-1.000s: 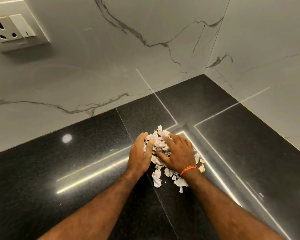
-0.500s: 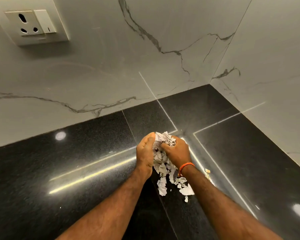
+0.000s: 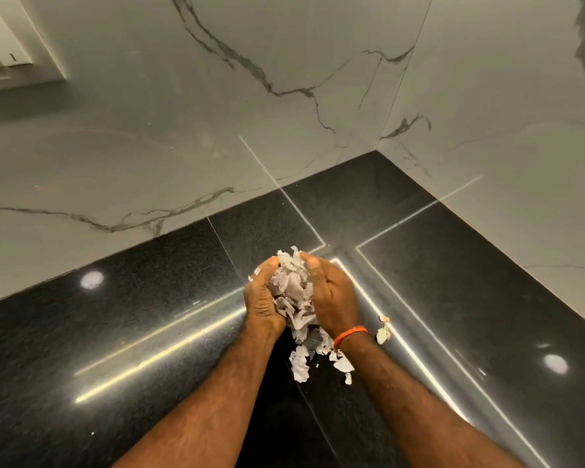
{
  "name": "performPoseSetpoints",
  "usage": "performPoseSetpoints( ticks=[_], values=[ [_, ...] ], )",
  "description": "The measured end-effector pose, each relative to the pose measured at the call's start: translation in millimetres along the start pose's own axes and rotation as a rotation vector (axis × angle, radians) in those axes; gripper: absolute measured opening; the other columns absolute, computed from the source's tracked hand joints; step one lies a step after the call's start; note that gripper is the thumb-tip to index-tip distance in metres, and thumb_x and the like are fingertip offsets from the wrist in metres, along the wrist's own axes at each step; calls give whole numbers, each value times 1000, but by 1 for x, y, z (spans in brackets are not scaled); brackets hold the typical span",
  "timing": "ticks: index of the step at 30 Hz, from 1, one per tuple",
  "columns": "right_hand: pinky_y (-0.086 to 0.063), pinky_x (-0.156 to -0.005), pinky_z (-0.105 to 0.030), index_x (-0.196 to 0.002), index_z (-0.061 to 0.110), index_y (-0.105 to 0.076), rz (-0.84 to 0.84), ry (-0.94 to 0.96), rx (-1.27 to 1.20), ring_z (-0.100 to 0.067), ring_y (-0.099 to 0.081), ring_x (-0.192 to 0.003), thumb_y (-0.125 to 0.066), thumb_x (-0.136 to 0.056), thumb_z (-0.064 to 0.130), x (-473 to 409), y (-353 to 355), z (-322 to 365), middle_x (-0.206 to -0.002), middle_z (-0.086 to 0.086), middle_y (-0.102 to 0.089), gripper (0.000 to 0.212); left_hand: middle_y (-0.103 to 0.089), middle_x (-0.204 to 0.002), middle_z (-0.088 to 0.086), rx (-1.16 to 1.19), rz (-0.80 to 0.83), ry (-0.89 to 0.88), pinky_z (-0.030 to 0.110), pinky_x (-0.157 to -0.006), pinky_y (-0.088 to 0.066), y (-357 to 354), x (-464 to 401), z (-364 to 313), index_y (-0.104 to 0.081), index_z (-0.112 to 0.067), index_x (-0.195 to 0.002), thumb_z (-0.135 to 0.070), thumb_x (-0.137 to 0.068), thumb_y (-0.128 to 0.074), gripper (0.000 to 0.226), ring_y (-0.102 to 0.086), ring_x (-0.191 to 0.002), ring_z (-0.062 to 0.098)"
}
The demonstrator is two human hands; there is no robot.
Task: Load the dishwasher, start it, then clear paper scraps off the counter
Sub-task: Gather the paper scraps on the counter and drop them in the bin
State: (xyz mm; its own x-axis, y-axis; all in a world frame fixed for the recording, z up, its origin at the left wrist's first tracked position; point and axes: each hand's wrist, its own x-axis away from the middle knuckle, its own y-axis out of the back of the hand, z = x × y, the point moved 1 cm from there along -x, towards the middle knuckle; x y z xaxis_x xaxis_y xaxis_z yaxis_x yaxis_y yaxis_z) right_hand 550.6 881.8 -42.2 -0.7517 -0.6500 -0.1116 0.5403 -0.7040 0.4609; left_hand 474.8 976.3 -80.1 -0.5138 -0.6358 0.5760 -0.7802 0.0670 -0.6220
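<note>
Both hands cupped around one wad of paper scraps (image 3: 293, 288). Left hand (image 3: 262, 298) has fingers curled in from the 9 o'clock side; right hand (image 3: 331, 298) curled in from 3 o'clock, orange wristband (image 3: 350, 334) on that wrist. Fingertips nearly meet over the top at 12 o'clock, heels of the palms close together at 6. Wad looks lifted off the black counter (image 3: 115, 332), though I can't tell the clearance for sure.

Grip isn't sealed at the bottom: paper hangs out between the wrists toward 6 o'clock.

Leftovers on the counter:
- loose scraps (image 3: 301, 364) directly below the wrists, 6 o'clock of the wad, strung out roughly along the 12–6 line
- small stray bits (image 3: 384, 329) at about 4 o'clock, just beside the right wrist

Key relation for the next move: everything not yet picked up lies behind the fingers, toward the person, not ahead. Right hand is nearer the stray bits; the pile under the wrists is about equal to either hand.

Judgement: the scrap-clearing step is mostly done, one more sweep needed. Risk is shedding more out the bottom gap if the hands move before closing at the heels.

Surroundings: marble wall (image 3: 183, 146) in the corner at 12 to 2 o'clock, wall socket (image 3: 11, 52) at 10 o'clock.
</note>
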Motion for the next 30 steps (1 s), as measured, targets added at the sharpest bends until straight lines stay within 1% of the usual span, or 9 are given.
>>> performPoseSetpoints(
  ticks=[2, 4, 6, 8, 11, 18, 22, 25, 30],
  values=[
    [-49, -89, -39, -103, 26, -71, -166, -3, 171, -9, -62, -92, -29, -106, 53, 6, 20, -18, -96, 11, -71, 50, -65, -129, 25, -56, -23, 1, 69, -101, -45, 2, 1, -3, -66, -3, -128, -32, -60, -94, 79, -61, -120, 48],
    [-46, -92, -41, -100, 26, -65, -275, -1, 363, -15, -60, -94, -30, -106, 46, 17, 38, -40, -96, 7, -67, 41, -69, -125, 21, -68, -11, -42, 68, -100, -47, 4, 3, -5, -70, -9, -123, -33, -56, -95, 76, -63, -119, 45],
    [-38, -108, -45, -117, 24, -59, -259, -117, 488, -25, -54, -120, -24, -103, 53, 33, 44, -62, -120, 0, -64, 48, -71, -123, 17, -51, -2, -87, 63, -102, -48, 6, 8, -6, -71, -15, -123, -31, -54, -94, 74, -66, -116, 40],
    [-16, -123, -45, -140, 17, -49, -184, -219, 561, -28, -30, -146, -17, -100, 63, 47, 36, -77, -150, -6, -46, 68, -72, -122, 13, -54, 6, -117, 59, -104, -48, 7, 10, -7, -69, -18, -126, -29, -57, -90, 74, -68, -115, 35],
    [-6, -126, -45, -151, 14, -38, -123, -166, 602, -25, -14, -153, -10, -100, 65, 54, 13, -75, -160, -7, -32, 77, -73, -119, 12, -89, -20, -156, 59, -104, -49, 13, 12, -7, -67, -16, -129, -25, -65, -86, 67, -69, -112, 34],
    [-10, -126, -36, -145, 18, -48, -55, -65, 284, -14, -30, -148, -14, -103, 59, 36, -18, -50, -151, -1, -47, 68, -75, -103, 21, -172, -175, -254, 54, -92, -57, 19, 19, 3, -72, 3, -112, -8, -87, -72, 27, -72, -100, 40],
    [-31, -118, -40, -125, 23, -63, -108, -61, -2, 20, -46, -116, -28, -106, 45, 25, -26, -36, -116, 22, -61, 46, -75, -104, 23, -187, -170, -268, 51, -91, -58, 11, 19, 12, -73, 2, -110, -5, -89, -69, 22, -71, -102, 42],
    [-51, -101, -42, -119, 22, -70, -161, -209, -360, -2, -65, -108, -36, -101, 49, 16, -34, -29, -111, 10, -73, 47, -75, -105, 20, -183, -161, -255, 46, -91, -58, 3, 21, 18, -73, 0, -112, -1, -90, -65, 23, -72, -102, 37],
    [-49, -103, -54, -109, 8, -74, -171, -463, -868, -32, -69, -107, -46, -96, 55, 0, -40, -16, -109, -15, -74, 56, -73, -112, 21, -64, -116, -192, 42, -90, -59, -14, 17, 21, -70, 1, -119, 0, -91, -63, 28, -71, -105, 36]
  ],
)
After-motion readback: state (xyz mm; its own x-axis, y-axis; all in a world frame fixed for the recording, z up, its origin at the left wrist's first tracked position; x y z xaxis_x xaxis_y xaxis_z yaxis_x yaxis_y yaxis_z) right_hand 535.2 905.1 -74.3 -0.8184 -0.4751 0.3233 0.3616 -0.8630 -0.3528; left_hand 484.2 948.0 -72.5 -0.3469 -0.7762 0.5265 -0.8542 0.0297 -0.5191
